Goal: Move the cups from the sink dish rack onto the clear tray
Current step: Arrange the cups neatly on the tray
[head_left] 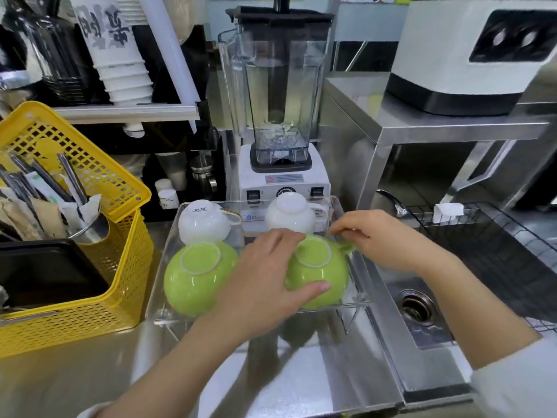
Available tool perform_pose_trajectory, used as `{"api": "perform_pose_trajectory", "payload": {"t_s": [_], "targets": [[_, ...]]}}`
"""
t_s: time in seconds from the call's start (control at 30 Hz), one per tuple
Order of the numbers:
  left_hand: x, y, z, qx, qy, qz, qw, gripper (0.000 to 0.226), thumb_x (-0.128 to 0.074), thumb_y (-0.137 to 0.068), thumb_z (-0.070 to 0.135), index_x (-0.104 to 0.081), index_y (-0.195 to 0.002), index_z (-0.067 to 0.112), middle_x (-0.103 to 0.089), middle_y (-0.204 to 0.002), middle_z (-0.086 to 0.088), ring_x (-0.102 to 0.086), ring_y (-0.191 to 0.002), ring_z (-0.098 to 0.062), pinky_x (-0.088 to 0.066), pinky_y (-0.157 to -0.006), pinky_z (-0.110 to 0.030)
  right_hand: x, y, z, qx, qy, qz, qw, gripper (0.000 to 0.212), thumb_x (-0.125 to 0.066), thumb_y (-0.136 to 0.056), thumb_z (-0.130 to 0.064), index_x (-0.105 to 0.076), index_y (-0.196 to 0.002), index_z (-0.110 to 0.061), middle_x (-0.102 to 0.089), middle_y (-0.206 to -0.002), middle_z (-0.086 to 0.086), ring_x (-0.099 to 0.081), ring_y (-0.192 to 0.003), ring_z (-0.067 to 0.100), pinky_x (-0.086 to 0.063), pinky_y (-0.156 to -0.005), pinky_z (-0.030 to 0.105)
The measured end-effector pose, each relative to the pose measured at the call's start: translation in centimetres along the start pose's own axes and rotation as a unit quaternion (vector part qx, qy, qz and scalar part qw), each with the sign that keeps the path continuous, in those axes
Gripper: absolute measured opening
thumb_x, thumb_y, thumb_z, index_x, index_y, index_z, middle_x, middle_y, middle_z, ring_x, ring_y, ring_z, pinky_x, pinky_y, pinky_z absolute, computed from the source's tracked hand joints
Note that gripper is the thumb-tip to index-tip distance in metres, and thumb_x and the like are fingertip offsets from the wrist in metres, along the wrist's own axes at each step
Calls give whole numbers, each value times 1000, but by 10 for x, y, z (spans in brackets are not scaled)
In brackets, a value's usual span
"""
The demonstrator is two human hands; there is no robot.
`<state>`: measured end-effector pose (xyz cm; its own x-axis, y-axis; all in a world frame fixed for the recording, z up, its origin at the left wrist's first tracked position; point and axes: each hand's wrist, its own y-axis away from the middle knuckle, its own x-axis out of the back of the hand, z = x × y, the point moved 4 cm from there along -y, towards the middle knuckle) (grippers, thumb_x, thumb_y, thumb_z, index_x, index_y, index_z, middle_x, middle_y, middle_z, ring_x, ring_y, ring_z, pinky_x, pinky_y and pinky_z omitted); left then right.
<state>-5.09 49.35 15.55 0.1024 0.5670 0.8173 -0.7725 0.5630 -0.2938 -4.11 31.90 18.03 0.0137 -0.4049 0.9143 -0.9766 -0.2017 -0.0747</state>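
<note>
The clear tray (168, 245) sits on the steel counter in front of the blender. Upside down on it are two white cups (203, 224) (289, 214) at the back and two green cups at the front, one on the left (196, 279) and one on the right (316, 267). My left hand (265, 279) wraps the right green cup from the left, thumb on its near side. My right hand (370, 236) pinches that cup's handle on the right. The black wire dish rack (488, 236) lies over the sink to the right, with no cup visible on it.
A yellow basket (120, 260) with cutlery and a black tray stands left of the clear tray. A blender (280, 116) stands right behind it. A steel shelf (422, 128) carries a white machine at the right. The sink drain (417, 306) lies below the rack.
</note>
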Motion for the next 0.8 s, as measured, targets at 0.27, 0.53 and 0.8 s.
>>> {"api": "perform_pose_trajectory", "payload": {"t_s": [0.27, 0.53, 0.8], "targets": [[-19, -10, 0, 39, -30, 4, 999, 93, -37, -55, 79, -35, -132, 27, -33, -137, 5, -27, -126, -13, -21, -103, -25, -9, 8, 15, -35, 9, -7, 999, 21, -59, -87, -16, -64, -106, -11, -66, -106, 5, -56, -100, 21, -40, -85, 31], [-15, -11, -1, 62, 8, -33, 998, 86, -63, -62, 65, -37, -134, 29, -39, -128, 6, -33, -123, -12, -25, -100, -23, -9, 13, 16, -24, -25, 38, 999, 19, -67, -81, -16, -70, -99, -10, -70, -98, 8, -58, -94, 23, -44, -86, 38], [-8, -11, -3, 70, 42, -83, 993, 78, -69, -75, 41, -28, -141, 29, -31, -143, 14, -30, -129, -6, -21, -100, -18, -8, 18, 16, -13, -39, 25, 999, 16, -72, -77, -22, -72, -90, -13, -70, -87, 3, -59, -81, 17, -48, -79, 37]]}}
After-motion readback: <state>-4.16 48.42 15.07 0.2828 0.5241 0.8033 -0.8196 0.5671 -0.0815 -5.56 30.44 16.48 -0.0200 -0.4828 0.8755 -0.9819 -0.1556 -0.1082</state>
